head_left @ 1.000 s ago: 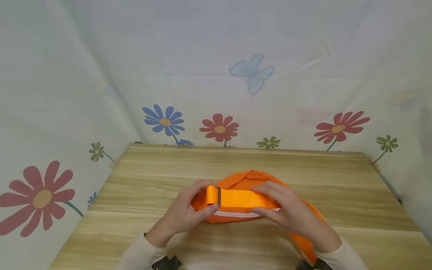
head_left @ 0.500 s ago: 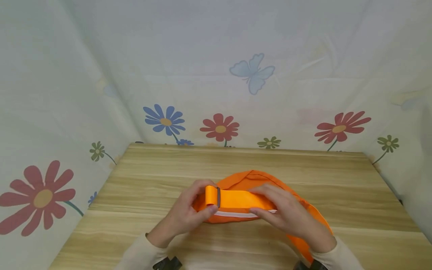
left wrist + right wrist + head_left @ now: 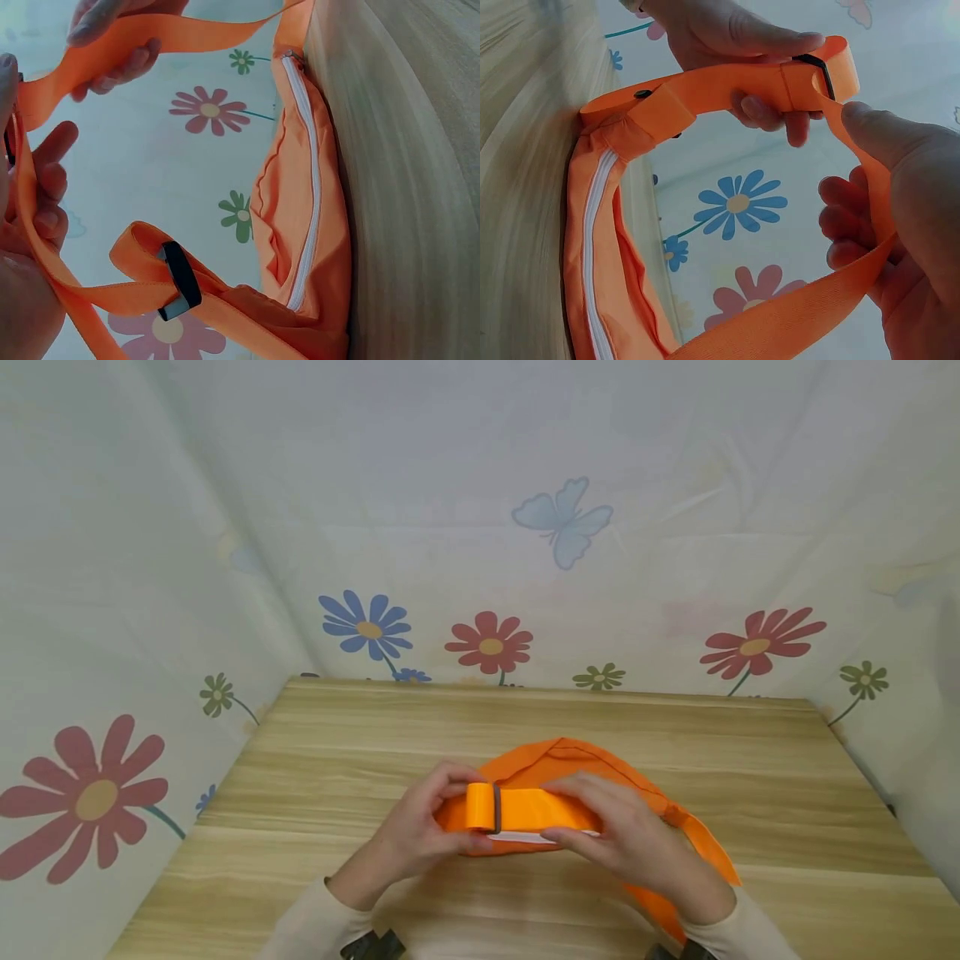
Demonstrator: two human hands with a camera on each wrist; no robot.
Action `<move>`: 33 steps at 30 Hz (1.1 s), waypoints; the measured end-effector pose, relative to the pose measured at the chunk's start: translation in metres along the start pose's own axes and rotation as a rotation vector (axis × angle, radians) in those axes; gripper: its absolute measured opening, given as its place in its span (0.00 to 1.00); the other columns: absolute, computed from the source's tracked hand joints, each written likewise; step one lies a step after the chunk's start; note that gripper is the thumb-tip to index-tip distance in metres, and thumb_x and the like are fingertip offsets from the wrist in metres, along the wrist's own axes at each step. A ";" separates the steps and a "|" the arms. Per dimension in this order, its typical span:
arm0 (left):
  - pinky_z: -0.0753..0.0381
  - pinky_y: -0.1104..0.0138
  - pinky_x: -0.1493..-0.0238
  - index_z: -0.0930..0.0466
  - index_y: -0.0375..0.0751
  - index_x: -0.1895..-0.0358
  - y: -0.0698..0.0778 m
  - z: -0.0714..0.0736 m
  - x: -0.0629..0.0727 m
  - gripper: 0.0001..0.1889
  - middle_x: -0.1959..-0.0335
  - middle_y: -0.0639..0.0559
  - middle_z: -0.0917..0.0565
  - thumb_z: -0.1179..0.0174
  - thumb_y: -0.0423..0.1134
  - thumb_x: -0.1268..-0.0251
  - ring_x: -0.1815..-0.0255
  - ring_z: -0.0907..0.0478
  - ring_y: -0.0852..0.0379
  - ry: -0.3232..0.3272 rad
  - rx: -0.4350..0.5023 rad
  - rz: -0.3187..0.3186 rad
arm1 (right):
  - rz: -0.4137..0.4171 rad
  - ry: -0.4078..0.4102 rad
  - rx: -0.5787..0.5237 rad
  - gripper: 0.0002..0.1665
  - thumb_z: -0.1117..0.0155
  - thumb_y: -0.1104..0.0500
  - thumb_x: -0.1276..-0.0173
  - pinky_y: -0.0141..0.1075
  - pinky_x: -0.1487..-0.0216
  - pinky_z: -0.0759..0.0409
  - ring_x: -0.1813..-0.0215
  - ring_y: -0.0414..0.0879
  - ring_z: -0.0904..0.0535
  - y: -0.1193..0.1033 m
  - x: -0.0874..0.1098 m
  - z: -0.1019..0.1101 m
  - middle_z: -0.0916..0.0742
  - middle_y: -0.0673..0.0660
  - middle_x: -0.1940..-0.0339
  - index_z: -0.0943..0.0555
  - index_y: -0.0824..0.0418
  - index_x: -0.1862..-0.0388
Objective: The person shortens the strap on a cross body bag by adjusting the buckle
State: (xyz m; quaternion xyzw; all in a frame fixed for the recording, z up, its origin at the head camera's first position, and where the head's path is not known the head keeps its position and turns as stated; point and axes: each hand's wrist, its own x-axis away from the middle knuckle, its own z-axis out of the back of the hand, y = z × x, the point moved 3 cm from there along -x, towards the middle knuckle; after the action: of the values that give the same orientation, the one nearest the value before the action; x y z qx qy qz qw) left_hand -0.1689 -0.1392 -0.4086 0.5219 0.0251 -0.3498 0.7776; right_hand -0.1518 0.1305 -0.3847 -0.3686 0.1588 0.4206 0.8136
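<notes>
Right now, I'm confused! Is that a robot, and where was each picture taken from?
No robot here, just a person's two bare hands. The wide pictures come from a camera on the head; the two smaller ones come from cameras on the wrists, so the table looks tipped sideways there. On it lies an orange bag with a white zip. The left grip, the left hand, holds the orange strap beside its dark buckle. The right grip holds the strap further along.
</notes>
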 end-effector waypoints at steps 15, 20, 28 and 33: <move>0.17 0.63 0.29 0.20 0.42 0.34 -0.002 0.007 0.002 0.30 0.37 0.51 0.12 0.20 0.35 0.39 0.38 0.15 0.52 -0.036 -0.186 -0.013 | -0.001 0.018 -0.014 0.25 0.24 0.54 0.27 0.34 0.51 0.11 0.53 0.40 0.17 -0.002 0.001 -0.005 0.10 0.50 0.46 0.18 0.57 0.34; 0.15 0.61 0.31 0.19 0.44 0.33 -0.004 0.003 0.001 0.30 0.37 0.49 0.12 0.20 0.36 0.39 0.41 0.14 0.53 -0.015 -0.168 -0.071 | -0.006 0.020 -0.024 0.26 0.23 0.55 0.27 0.33 0.50 0.12 0.53 0.39 0.16 -0.003 0.001 -0.006 0.10 0.50 0.45 0.18 0.56 0.34; 0.14 0.61 0.33 0.21 0.38 0.35 -0.002 -0.003 -0.001 0.31 0.41 0.47 0.10 0.19 0.34 0.41 0.45 0.13 0.53 0.015 -0.174 -0.076 | 0.009 0.028 -0.008 0.30 0.17 0.57 0.35 0.28 0.46 0.14 0.50 0.39 0.14 -0.005 -0.003 -0.009 0.09 0.48 0.45 0.16 0.56 0.35; 0.11 0.63 0.41 0.19 0.38 0.39 0.000 -0.008 -0.004 0.27 0.47 0.47 0.09 0.19 0.34 0.42 0.51 0.13 0.55 0.011 -0.155 -0.081 | 0.081 0.060 0.041 0.29 0.23 0.46 0.30 0.27 0.46 0.14 0.51 0.42 0.12 -0.008 -0.006 -0.010 0.08 0.50 0.46 0.15 0.59 0.37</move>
State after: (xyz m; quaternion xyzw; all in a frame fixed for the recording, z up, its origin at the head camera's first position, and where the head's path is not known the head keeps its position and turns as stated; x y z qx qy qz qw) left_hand -0.1692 -0.1310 -0.4105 0.4605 0.0775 -0.3748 0.8009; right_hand -0.1487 0.1166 -0.3841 -0.3575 0.2066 0.4387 0.7981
